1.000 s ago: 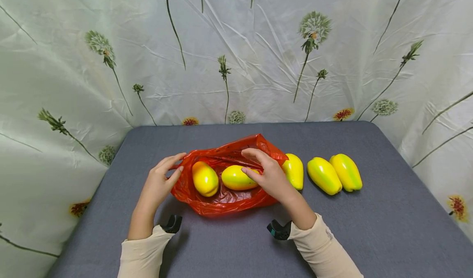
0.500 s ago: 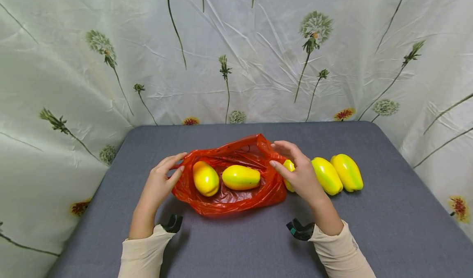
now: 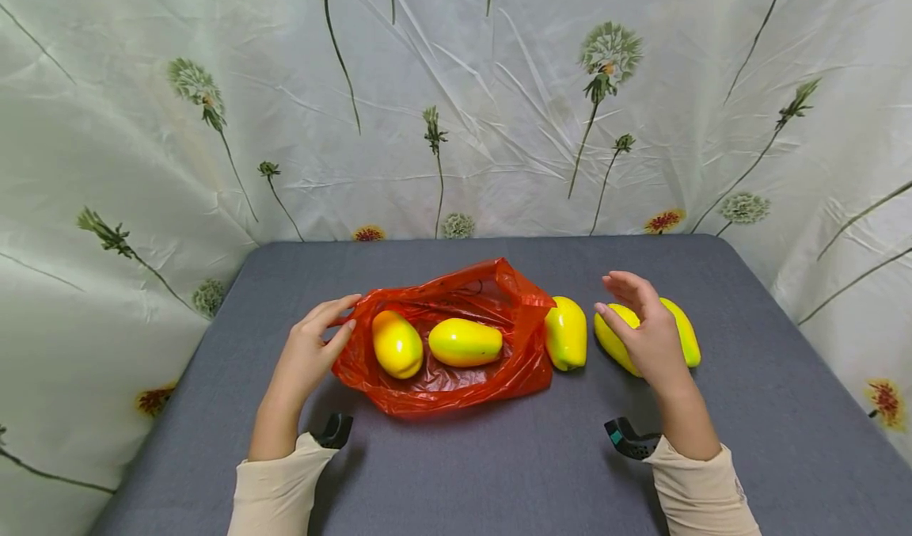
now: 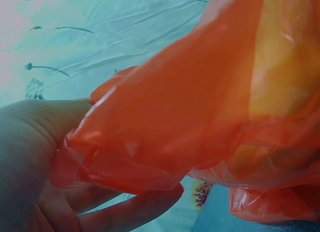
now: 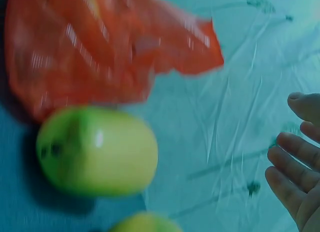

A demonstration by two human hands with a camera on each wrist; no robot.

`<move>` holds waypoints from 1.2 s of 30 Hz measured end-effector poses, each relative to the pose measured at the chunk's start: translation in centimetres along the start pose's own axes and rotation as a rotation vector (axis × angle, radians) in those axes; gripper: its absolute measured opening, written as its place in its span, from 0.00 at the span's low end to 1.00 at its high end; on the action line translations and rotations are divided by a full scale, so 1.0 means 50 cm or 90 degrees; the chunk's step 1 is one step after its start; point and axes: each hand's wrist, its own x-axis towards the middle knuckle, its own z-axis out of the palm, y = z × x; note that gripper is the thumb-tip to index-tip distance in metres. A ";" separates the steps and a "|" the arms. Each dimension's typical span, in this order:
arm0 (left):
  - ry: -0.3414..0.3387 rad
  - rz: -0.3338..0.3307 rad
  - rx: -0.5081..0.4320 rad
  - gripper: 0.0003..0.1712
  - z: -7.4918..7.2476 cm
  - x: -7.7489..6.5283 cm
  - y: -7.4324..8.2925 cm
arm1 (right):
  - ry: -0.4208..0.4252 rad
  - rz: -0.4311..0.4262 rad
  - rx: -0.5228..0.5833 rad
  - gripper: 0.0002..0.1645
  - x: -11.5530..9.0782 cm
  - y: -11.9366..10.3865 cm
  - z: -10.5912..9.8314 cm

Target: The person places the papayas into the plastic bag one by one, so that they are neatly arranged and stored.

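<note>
A red plastic bag [image 3: 442, 401] lies on the table with its mouth spread toward me. Inside rest two glossy yellow papayas, one upright at the left [image 3: 397, 346] and one lying sideways [image 3: 465, 342]. My left hand [image 3: 306, 350] holds the bag's left rim between thumb and fingers; in the left wrist view, the red plastic [image 4: 165, 122] covers part of the fingers. Against the bag's right side stands another papaya [image 3: 566, 334]. My right hand [image 3: 648, 334] hovers with loosely bent fingers and nothing in them, over two more papayas [image 3: 616, 338] that it partly hides.
The grey table [image 3: 456, 473] has rounded far corners. Behind and beside it hangs a pale curtain [image 3: 499, 124] printed with dandelions. A black wrist camera [image 3: 630, 441] sits under the right wrist, another [image 3: 335, 431] under the left.
My right hand has left the bag's right rim and moved right, past the nearest papaya, to the two farther ones. The left hand and the bag's left side have stayed put.
</note>
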 end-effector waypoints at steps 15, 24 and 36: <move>0.005 0.008 0.000 0.22 -0.002 0.000 0.001 | 0.075 0.104 -0.067 0.27 -0.027 0.099 -0.070; -0.003 -0.002 -0.007 0.22 -0.001 0.000 0.003 | 0.066 0.198 -0.093 0.33 -0.051 0.223 -0.101; -0.001 -0.002 -0.008 0.23 -0.001 -0.001 0.003 | 0.036 0.322 -0.074 0.35 -0.068 0.206 -0.117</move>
